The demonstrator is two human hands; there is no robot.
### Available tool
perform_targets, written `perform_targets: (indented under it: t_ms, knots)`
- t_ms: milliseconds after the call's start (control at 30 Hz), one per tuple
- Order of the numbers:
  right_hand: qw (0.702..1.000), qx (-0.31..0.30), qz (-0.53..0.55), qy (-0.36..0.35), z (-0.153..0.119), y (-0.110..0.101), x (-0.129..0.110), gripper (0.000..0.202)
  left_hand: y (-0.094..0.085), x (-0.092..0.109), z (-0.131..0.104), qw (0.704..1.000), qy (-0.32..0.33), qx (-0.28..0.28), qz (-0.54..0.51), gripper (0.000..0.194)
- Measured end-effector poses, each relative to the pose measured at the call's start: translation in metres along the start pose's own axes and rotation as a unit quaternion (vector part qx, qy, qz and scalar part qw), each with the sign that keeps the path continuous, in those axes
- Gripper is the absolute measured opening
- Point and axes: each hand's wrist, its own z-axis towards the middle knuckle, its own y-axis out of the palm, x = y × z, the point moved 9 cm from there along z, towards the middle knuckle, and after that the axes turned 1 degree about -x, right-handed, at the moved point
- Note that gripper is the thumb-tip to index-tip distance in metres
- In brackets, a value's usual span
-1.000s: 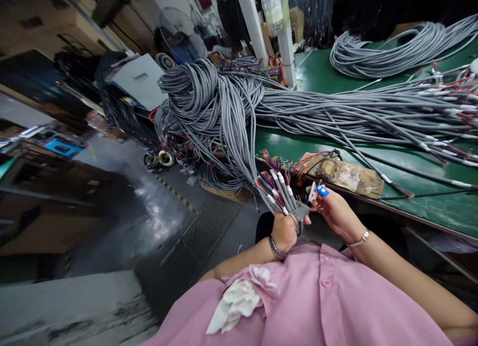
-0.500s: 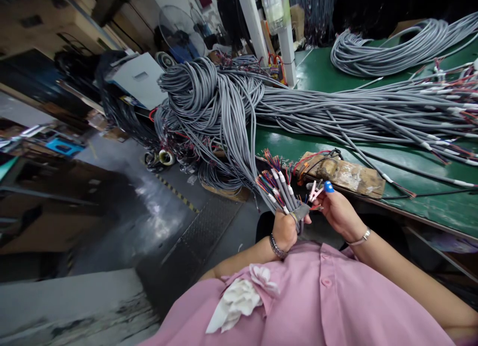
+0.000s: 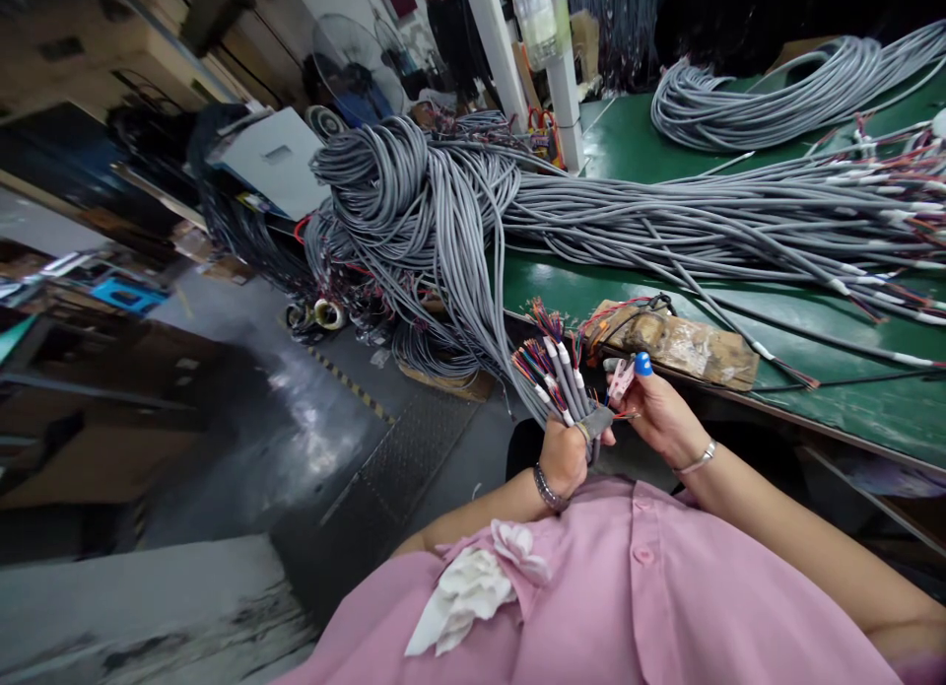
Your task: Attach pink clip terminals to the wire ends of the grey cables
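1. The left hand's (image 3: pixel 563 456) fingers are clenched round the cable bundle (image 3: pixel 568 384), near and to the left of the wooden block (image 3: pixel 684 346), which is the landmark here. The bundle's white-sleeved ends and thin coloured wires fan upward; a grey wrap (image 3: pixel 593 422) crosses it by the fingers.
2. The right hand's (image 3: pixel 660 414) thumb and fingers pinch a pink clip (image 3: pixel 621 381), just off the block's near left side. A blue cover (image 3: pixel 642 364) sits on the tip of one digit. The fingers hide part of the clip, so whether its mouth is open I cannot tell.
3. The left forearm reaches in from the lower left, the fist held close to the pink shirt (image 3: pixel 591 577). The right forearm comes from the lower right, slanting up towards the block, wrist raised.
4. The block lies at the near edge of the green table (image 3: pixel 849 399), just beyond the right hand, with dark and red wires round its left end. A grey cable passes over its right part.
5. Behind the block, long grey cables (image 3: pixel 636 217) stretch across the table. A cable coil (image 3: pixel 783 103) lies farther back to the right; a tangled cable heap (image 3: pixel 384 187) sits to the left.
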Motion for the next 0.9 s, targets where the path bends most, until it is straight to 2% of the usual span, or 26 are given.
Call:
perform_targets:
  t_ms: [100, 233, 333, 433, 567, 733, 833, 900]
  knots:
    - [1.0, -0.009, 0.011, 0.022, -0.003, 0.002, 0.003, 0.039, -0.002, -0.002, -0.001, 1.0, -0.005, 0.005, -0.002, 0.021]
    - [0.996, -0.066, 0.018, 0.054, -0.009, 0.004, 0.006, 0.042, -0.005, -0.003, -0.004, 1.0, -0.006, 0.008, -0.026, 0.018]
    - [0.989, -0.11, -0.019, 0.101, -0.017, 0.001, 0.012, 0.035, -0.008, -0.005, -0.007, 1.0, -0.011, 0.006, -0.017, 0.017]
    - [0.976, -0.147, -0.089, 0.133, -0.026, -0.001, 0.018, 0.024, -0.008, -0.005, -0.009, 1.0, -0.012, -0.02, 0.011, 0.019]
    - [0.96, -0.182, -0.176, 0.116, -0.033, 0.008, 0.016, 0.019, -0.001, -0.006, -0.01, 0.993, -0.014, -0.081, 0.08, 0.027]
    - [0.929, -0.229, -0.267, 0.118, -0.045, 0.025, 0.019, 0.026, 0.014, -0.017, -0.012, 0.973, -0.066, -0.195, 0.105, 0.026]
    - [0.923, -0.233, -0.294, 0.091, -0.047, 0.025, 0.015, 0.027, 0.014, -0.02, -0.012, 0.968, -0.084, -0.21, 0.112, 0.028]
    - [0.927, -0.205, -0.31, 0.054, -0.044, 0.015, 0.008, 0.027, 0.01, -0.017, -0.01, 0.973, -0.079, -0.189, 0.102, 0.029]
